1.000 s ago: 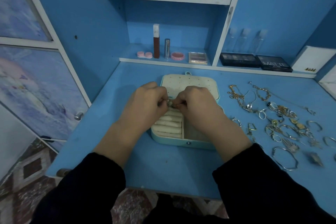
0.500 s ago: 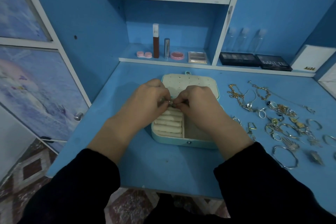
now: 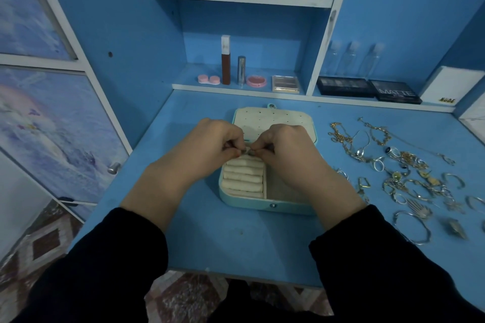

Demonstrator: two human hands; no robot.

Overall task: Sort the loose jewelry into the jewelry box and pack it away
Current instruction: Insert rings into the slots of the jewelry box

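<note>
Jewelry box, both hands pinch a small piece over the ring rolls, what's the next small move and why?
Probably press the small piece down into a slot between the ring rolls: the left hand and right hand pinch it just above them.

Matt cloth vs shiny metal.
Your jewelry box [image 3: 249, 204]: smooth shell, prob. plastic, w/ matt cloth lining; loose jewelry [image 3: 404, 178] & the small piece [image 3: 248, 151] you pinch = glossy metal; desk [image 3: 236, 244] smooth, matt.
</note>
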